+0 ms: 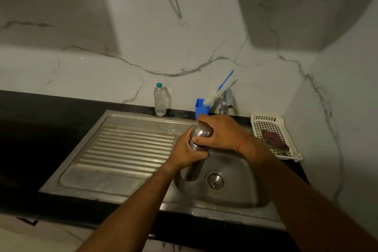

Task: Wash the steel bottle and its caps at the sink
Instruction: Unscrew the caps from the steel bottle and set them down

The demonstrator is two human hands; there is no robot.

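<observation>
A white marble wall rises behind the dark desk [41, 120], and the light is dim, so the left end of the desk is lost in shadow. Set into it is a steel sink [114, 190] with a ribbed draining board.

Over the basin, the steel bottle [201, 134] stands tilted between both hands. The left hand [187, 152] is wrapped round its middle and the right hand [222, 132] is curled over its top, hiding the mouth, so I cannot tell whether a cap is on. The lower part drops into the basin beside the drain [215, 181], blurred against the steel.

The tap [226, 101] is partly hidden behind the right hand. Beside it, a blue cup [201, 108] holds a brush [212, 96]. A white basket [274, 127] on the right holds a dark scrubber [274, 139]. A plastic bottle [160, 100] stands at the wall.
</observation>
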